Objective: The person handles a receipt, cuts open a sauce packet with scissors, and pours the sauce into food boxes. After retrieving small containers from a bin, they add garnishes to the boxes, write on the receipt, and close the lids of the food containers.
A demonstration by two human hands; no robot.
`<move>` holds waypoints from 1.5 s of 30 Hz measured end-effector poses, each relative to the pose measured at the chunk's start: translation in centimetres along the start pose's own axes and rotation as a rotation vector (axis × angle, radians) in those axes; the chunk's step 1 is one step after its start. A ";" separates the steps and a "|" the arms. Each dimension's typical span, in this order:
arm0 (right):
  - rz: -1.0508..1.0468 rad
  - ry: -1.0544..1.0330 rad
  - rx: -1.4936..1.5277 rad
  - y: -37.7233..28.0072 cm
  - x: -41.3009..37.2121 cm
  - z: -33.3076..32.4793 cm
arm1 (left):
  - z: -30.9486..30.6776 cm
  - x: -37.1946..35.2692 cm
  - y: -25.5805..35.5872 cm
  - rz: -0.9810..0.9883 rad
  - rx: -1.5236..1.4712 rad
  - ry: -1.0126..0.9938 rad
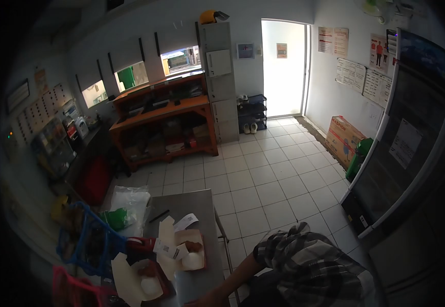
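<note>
Two open takeaway boxes sit on the metal table point(197, 200). The right box point(204, 258) holds white rice and brown fried pieces, as does the left box point(161, 293). Printed slips point(185, 222) lie by the right box, and a red object point(139, 244) is beside them. From a plaid sleeve at the lower right, my right forearm reaches left to the table's near side. My right hand point(202, 301) is at the bottom edge, near the boxes; its fingers are cut off, and whether it holds anything is hidden. My left hand is outside the view.
Blue basket point(87, 245), pink basket point(74, 289), clear plastic bags point(130, 199), green bundle point(116, 219) and black pen point(160, 216) are at the left. Beyond stand an orange counter point(166, 115) and lockers point(217, 82). A cardboard box point(342, 138) and glass-door fridge point(411, 123) stand right.
</note>
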State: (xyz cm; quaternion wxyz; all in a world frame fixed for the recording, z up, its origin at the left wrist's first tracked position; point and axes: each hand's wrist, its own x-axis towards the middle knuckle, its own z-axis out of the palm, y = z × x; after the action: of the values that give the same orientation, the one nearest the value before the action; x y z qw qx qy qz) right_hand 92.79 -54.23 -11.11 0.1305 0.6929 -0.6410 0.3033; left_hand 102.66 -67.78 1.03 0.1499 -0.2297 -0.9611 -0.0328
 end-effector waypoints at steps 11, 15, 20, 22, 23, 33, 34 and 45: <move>0.181 -0.271 -0.005 -3.6 1.4 -8.1 | -1.5 -6.4 -1.7 -0.313 -0.684 -0.240; 0.178 -0.369 0.042 -3.5 1.1 -8.3 | 0.4 -7.6 -0.4 -0.312 -0.545 -0.056; 0.191 -0.287 0.208 -3.9 1.6 -10.0 | 0.0 -8.0 1.1 -0.278 -0.407 0.082; 0.158 -0.297 0.191 -3.4 1.3 -9.3 | 0.0 -7.7 1.4 -0.287 -0.361 0.105; 0.156 -0.302 0.154 -3.3 1.0 -9.0 | 0.2 -7.7 1.7 -0.263 -0.334 0.127; 0.301 -0.149 0.339 -3.5 -0.1 -9.6 | 1.1 -8.1 5.6 -0.371 -0.154 -0.014; 0.360 -0.304 0.307 -3.1 -0.1 -9.7 | 1.5 -8.0 5.5 -0.365 -0.155 -0.015; 0.622 -0.105 0.259 0.5 9.6 -6.1 | 0.6 -5.7 -7.1 -0.514 -0.073 -0.055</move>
State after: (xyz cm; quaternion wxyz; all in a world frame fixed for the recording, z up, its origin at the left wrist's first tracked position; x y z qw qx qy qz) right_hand 90.67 -58.55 -0.79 -0.0904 0.4897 -0.7837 0.3713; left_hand 104.16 -76.52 -1.24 0.1019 0.0162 -0.9898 -0.0983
